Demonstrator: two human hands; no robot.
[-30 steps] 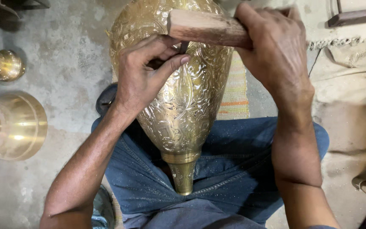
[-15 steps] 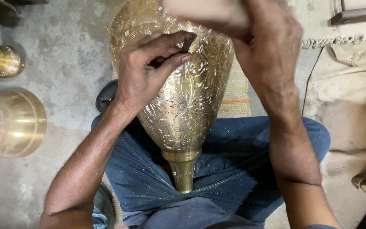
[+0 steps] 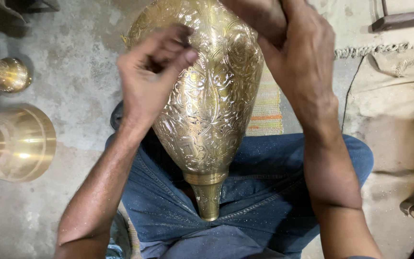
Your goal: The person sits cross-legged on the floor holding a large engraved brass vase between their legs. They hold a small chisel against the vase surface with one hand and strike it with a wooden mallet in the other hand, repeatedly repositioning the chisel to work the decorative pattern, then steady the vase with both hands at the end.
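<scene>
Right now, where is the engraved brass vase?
In the head view the engraved brass vase lies centre frame on the person's lap, narrow end toward them, between the left hand and right hand.

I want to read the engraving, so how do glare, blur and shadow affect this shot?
Head view: the brass vessel is sharp, with bright glare streaks near its top and neck; the left hand is motion-blurred at the fingers; the right hand is dark and cut off by the top edge; the plain brass piece also glints.
</scene>
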